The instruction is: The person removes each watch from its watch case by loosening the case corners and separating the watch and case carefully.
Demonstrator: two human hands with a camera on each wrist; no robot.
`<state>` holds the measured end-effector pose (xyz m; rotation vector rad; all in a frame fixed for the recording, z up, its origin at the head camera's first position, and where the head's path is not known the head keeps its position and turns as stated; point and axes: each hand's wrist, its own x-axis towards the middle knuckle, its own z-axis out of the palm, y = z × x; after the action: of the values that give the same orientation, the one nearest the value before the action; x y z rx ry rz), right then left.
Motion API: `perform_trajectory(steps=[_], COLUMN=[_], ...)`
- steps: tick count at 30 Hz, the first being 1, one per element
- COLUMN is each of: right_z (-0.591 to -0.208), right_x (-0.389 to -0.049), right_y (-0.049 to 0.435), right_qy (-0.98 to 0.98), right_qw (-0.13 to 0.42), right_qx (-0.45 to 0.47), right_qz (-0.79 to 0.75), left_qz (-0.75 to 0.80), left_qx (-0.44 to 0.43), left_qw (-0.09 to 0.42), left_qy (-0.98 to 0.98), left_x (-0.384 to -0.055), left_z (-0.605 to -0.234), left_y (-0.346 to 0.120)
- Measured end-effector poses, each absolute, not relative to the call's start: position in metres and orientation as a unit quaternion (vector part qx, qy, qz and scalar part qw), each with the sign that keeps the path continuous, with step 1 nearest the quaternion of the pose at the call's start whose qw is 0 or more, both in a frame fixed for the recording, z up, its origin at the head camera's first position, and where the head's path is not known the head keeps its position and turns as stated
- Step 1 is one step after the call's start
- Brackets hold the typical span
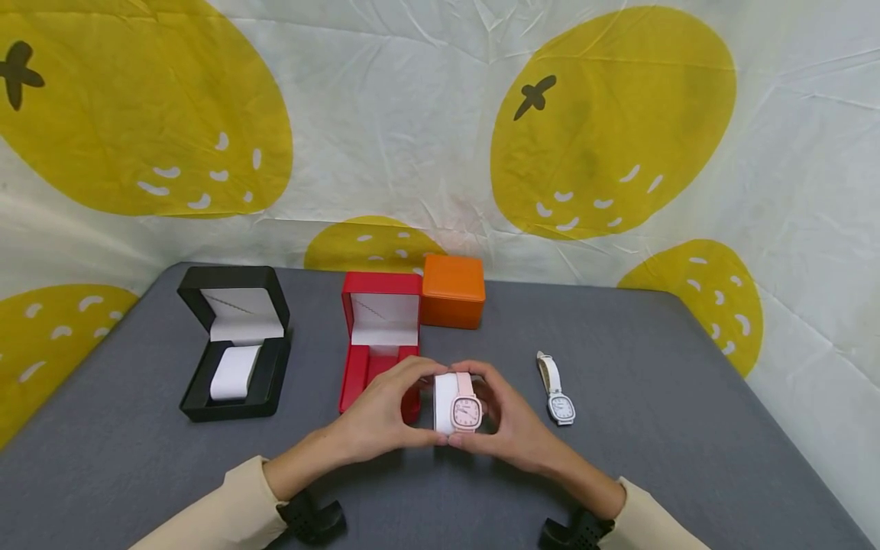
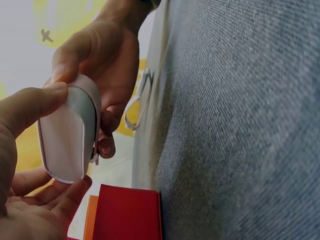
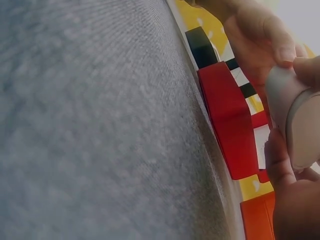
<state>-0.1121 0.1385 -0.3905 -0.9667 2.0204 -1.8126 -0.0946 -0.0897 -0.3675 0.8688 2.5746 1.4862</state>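
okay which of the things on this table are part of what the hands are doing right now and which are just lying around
In hand:
pink watch on a white cushion, held by the left hand and right hand
open red box, empty, just behind the hands

Lying about:
white watch
open black box with its cushion
closed orange box

this looks like a little made-up work spot for recording, not a real shop or home. a gray table [image 1: 619, 458] stands in front of a big wrinkled cloth [image 1: 426, 114] with yellow fruit shapes on it, hung up like a wall. on the table sit an open black box [image 1: 234, 344], an open red box [image 1: 381, 336], a shut orange box [image 1: 452, 291] and a white watch [image 1: 555, 388].
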Motion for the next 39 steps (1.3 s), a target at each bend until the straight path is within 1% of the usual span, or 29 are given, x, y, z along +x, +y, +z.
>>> perform_trajectory(steps=[7,12,15,25,35,39], right_z=[-0.3908,-0.3903,-0.3903,-0.3909,-0.3912,-0.3914], right_x=[-0.1127,-0.1107,-0.1103,-0.1128,-0.1124,-0.1144], right_y=[0.1391,0.1374,0.1372,0.1398,0.1388,0.1403], right_qy=[0.699,0.708,0.709,0.705,0.725,0.721], right_qw=[0.128,0.114,0.116,0.119,0.122,0.118], right_qx=[-0.347,-0.337,-0.326,-0.354,-0.308,-0.320], right_qz=[-0.612,-0.610,-0.614,-0.603,-0.604,-0.603], left_qz=[0.469,0.472,0.474,0.462,0.466,0.470], left_qx=[0.290,0.279,0.275,0.283,0.259,0.260], left_qw=[0.033,0.032,0.030,0.038,0.031,0.032], left_qy=[0.834,0.835,0.836,0.840,0.846,0.843], left_x=[-0.0953,-0.0958,-0.0959,-0.0956,-0.0954,-0.0968], left_z=[-0.3666,-0.3667,-0.3671,-0.3661,-0.3686,-0.3697], left_y=[-0.0917,-0.0913,-0.0906,-0.0916,-0.0899,-0.0908])
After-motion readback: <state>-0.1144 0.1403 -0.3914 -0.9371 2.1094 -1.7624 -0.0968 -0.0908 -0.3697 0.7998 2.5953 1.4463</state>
